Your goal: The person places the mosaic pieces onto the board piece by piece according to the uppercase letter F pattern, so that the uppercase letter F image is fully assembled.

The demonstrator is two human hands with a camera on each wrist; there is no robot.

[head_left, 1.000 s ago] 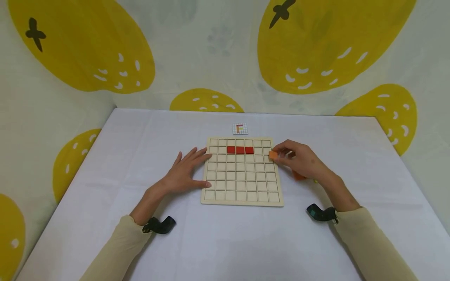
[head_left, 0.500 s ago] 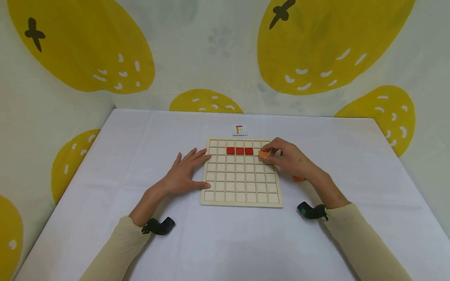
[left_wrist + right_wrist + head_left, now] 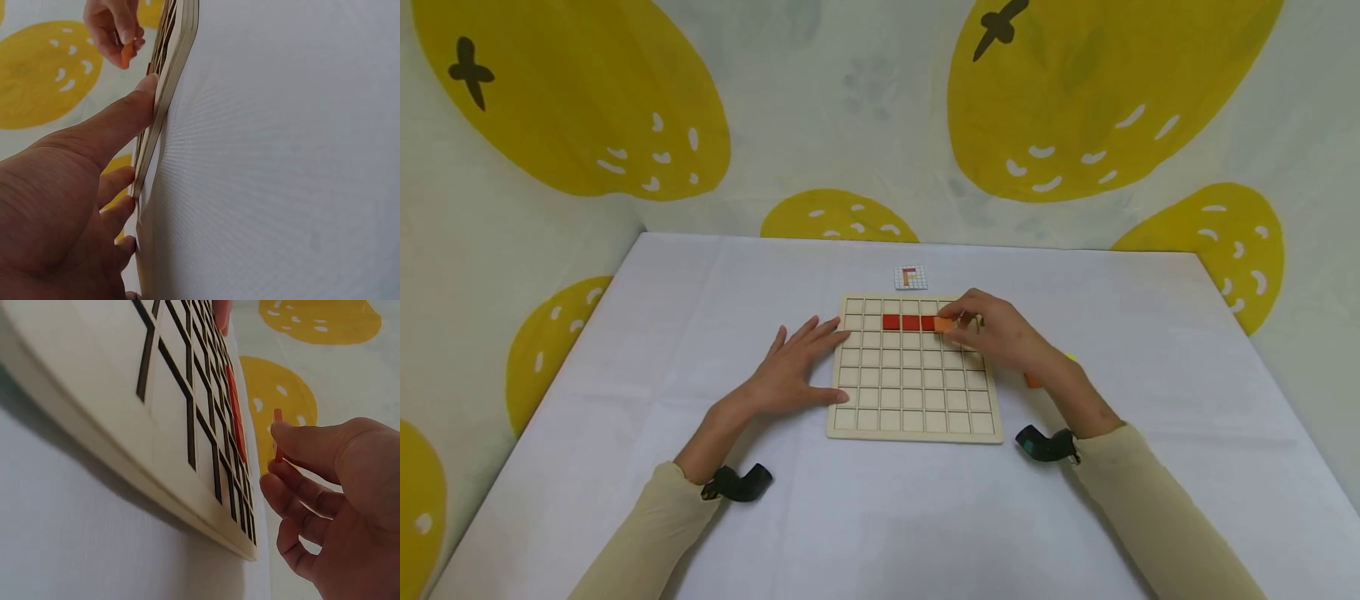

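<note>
The orange tile [image 3: 943, 324] is pinched between thumb and fingertips by the right hand [image 3: 1003, 333], and is held above the board [image 3: 912, 398], clear of its surface. Beside the board, a loose orange piece [image 3: 1033, 381] is partly hidden by the right forearm [image 3: 1081, 402]. The left edge is touched by the spread fingers and thumb of the left hand [image 3: 788, 372], a brace by which the board should be steadied. Farther off, three red tiles [image 3: 911, 322] are set in a row; the right-hand one is partly overlapped in the head view, so the cell beneath the orange tile cannot be told. The tile is best lowered level, the row unbumped. Beyond the board, the card [image 3: 911, 277] can be consulted before release
</note>
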